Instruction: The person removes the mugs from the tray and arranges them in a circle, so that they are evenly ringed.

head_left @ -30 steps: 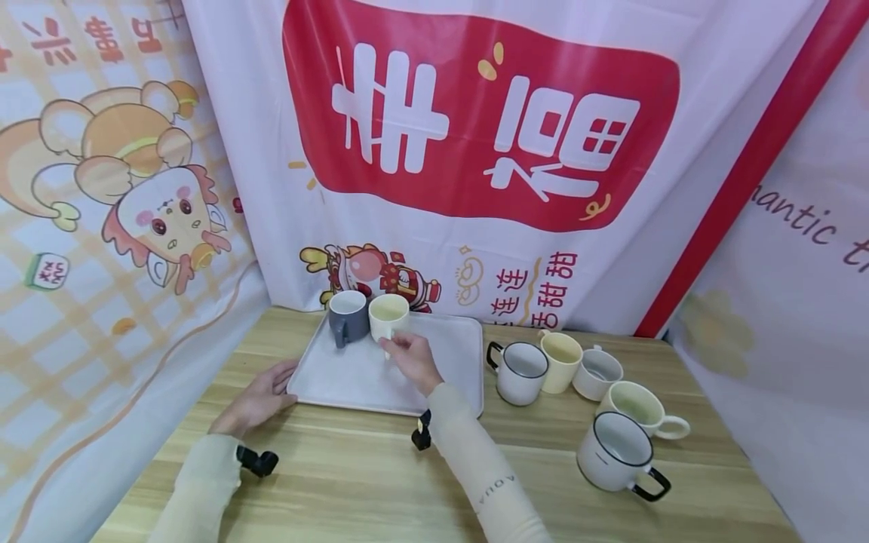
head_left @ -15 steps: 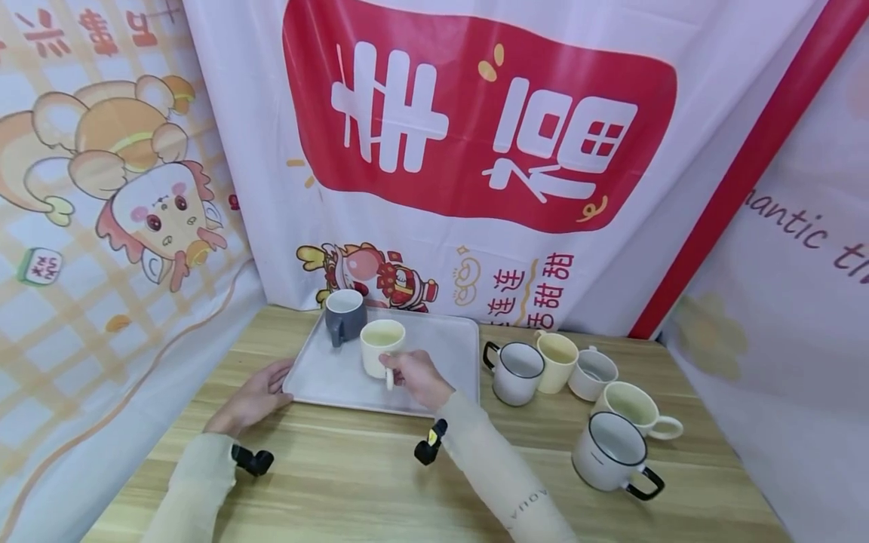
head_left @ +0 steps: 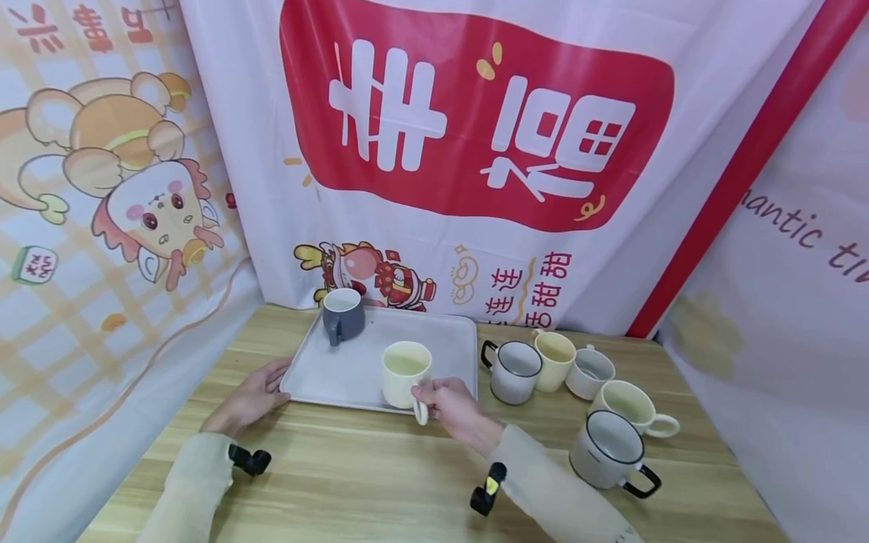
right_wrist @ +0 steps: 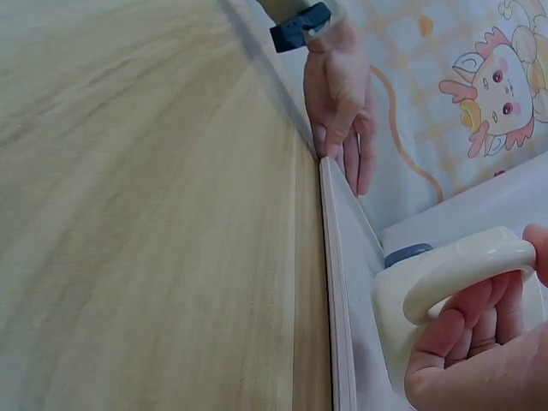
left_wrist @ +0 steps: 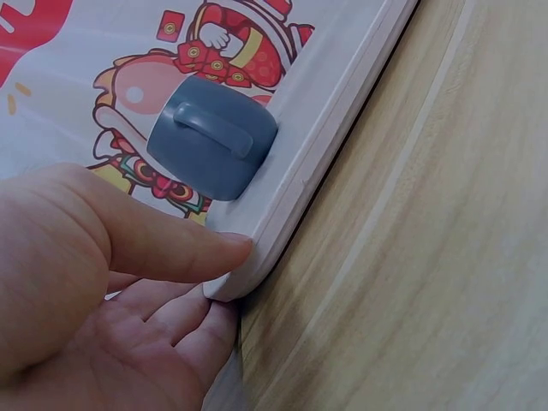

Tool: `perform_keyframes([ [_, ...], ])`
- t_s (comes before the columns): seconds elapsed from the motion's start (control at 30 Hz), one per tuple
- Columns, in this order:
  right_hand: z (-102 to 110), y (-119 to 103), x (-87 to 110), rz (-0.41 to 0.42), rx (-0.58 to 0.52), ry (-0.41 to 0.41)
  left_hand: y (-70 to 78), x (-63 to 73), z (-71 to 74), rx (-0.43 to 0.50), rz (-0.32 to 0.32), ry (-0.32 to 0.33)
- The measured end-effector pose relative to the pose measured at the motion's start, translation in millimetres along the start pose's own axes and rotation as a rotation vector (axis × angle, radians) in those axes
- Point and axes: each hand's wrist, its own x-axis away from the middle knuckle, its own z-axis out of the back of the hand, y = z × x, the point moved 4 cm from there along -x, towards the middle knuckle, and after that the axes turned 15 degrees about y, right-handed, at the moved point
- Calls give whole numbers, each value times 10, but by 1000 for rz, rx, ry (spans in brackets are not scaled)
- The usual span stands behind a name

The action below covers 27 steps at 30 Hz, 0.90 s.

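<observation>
My right hand [head_left: 456, 411] pinches the handle of a cream mug [head_left: 405, 369], which is upright over the near part of the grey tray [head_left: 333, 373]. In the right wrist view, fingers pass through the loop of the mug's handle [right_wrist: 471, 270]. Whether the mug's base touches the tray is hard to tell. My left hand [head_left: 247, 398] holds the tray's near left corner, the thumb [left_wrist: 197, 248] on the rim and the fingers along the outer side. A dark grey-blue mug [head_left: 343, 315] stands at the tray's back left, its handle toward me.
Right of the tray stand several mugs: a black-rimmed white mug [head_left: 516, 373], a pale yellow mug [head_left: 555, 362], a small white cup [head_left: 591, 375], a cream mug [head_left: 626, 403] and a larger black-rimmed mug [head_left: 609, 450]. A printed cloth [head_left: 434, 279] hangs behind the wooden table [head_left: 353, 475].
My right hand has drawn the cream mug from beside the dark mug toward me and to the right, over the tray's near edge. The left hand stays at the corner.
</observation>
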Motion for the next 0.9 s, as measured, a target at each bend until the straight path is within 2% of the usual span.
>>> perform_keyframes([
  [0.2, 308, -72, 322, 5, -4, -27, -9, 2, 17, -3, -8, 9],
  [0.37, 599, -83, 555, 30, -13, -3, -13, -3, 8, 16, -21, -1],
  [0.67, 1121, 23, 913, 25, -10, -36, 19, 19, -6, 7, -37, -5],
  [0.9, 1511, 155, 1125, -6, 25, 22, 19, 12, -8, 5, -29, -7],
])
